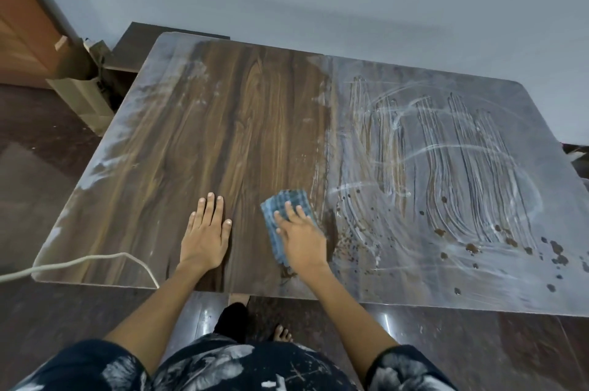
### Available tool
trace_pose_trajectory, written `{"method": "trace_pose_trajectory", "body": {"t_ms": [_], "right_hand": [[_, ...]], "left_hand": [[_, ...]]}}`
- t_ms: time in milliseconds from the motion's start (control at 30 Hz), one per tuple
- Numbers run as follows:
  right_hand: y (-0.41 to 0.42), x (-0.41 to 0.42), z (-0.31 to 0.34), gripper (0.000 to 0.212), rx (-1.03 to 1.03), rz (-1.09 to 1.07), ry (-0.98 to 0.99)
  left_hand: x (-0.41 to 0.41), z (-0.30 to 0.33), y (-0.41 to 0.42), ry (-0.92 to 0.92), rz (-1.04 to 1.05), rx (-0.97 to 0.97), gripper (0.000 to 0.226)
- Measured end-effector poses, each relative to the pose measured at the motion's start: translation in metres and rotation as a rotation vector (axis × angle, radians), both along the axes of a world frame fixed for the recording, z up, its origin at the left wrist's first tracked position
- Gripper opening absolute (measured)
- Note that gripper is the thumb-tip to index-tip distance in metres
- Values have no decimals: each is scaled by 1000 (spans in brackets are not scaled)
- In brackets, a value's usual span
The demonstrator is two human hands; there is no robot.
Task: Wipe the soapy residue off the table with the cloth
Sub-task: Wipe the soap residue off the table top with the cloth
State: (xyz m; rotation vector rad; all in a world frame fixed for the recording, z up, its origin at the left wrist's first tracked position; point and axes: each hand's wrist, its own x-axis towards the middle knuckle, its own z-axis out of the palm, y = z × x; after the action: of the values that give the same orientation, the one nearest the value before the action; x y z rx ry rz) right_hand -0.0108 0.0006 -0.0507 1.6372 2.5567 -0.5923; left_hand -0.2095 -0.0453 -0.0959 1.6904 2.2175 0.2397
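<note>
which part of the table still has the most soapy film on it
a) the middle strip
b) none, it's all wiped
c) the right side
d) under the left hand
c: the white soapy streaks cover the table to the right of the cloth, while the middle shows bare wood grain.

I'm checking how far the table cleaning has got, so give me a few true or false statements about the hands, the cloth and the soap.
1. The right hand presses flat on the blue checked cloth. True.
2. The left hand holds a sponge. False: it rests flat and bare on the table.
3. The soapy residue covers mostly the right half. True.
4. The cloth lies in the middle of the soapy half. False: it sits near the front edge, beside the soap boundary.
5. A white cord crosses the table's near left corner. True.
</note>
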Motion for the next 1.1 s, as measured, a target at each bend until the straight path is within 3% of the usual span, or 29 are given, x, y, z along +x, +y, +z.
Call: {"method": "trace_pose_trajectory", "body": {"t_ms": [200, 300, 400, 600, 733, 900, 1000, 1100], "right_hand": [[-47, 35, -16, 48, -5, -103, 7], [-77, 31, -17, 64, 69, -27, 31], [-87, 20, -16, 69, 44, 198, 44], [-72, -14, -13, 45, 15, 298, 73], [-53, 1, -11, 42, 63, 172, 67], [-50, 36, -15, 55, 84, 41, -53], [-72, 37, -20, 70, 137, 175, -55], [-79, 24, -21, 66, 98, 434, -12]], "left_hand": [[17, -1, -29, 5, 42, 2, 56], [24, -1, -39, 11, 74, -7, 56], [32, -1, -49, 14, 87, -11, 56], [40, 1, -64, 3, 104, 11, 53], [47, 3, -59, -72, 194, -6, 55], [53, 5, -43, -94, 270, 31, 58], [48, 7, -30, -113, 245, 72, 55], [39, 10, -9, -155, 244, 96, 49]]}}
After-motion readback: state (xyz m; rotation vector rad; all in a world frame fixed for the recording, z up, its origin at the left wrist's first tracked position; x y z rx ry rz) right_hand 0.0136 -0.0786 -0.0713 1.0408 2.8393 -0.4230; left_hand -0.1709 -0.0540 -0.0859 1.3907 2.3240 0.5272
